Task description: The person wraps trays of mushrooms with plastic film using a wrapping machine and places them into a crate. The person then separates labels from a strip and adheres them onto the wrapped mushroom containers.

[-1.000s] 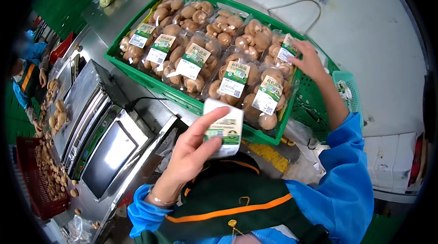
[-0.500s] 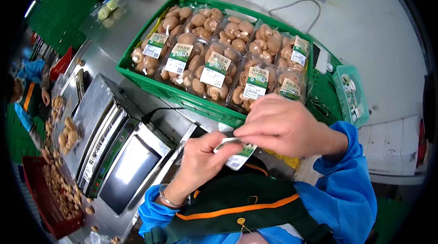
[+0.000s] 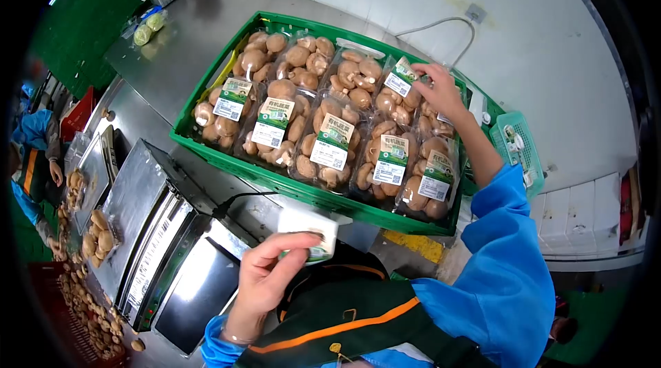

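Observation:
A green crate (image 3: 310, 192) holds several clear packs of brown mushrooms (image 3: 358, 82) in two rows. Every pack in the near row carries a green and white label (image 3: 332, 142). Over the back row, my right hand (image 3: 442, 92) has its thumb and fingers closed at the right edge of another label (image 3: 401, 77), which lies against a pack there. Between thumb and fingers of my left hand (image 3: 265, 278), low in front of the crate, is a small stack of labels (image 3: 308, 225), mostly showing a white face.
A scale (image 3: 200, 278) stands left of the crate, with a pack of mushrooms (image 3: 98, 236) near it. Loose mushrooms (image 3: 89, 306) and a co-worker (image 3: 38, 154) are at far left. A light green basket (image 3: 520, 151) stands right; bagged vegetables (image 3: 148, 29) lie at the back left.
My right hand has left the label stack and moved up and away to the back row, where a label now lies on a pack. My left hand has shifted slightly left and down with the stack.

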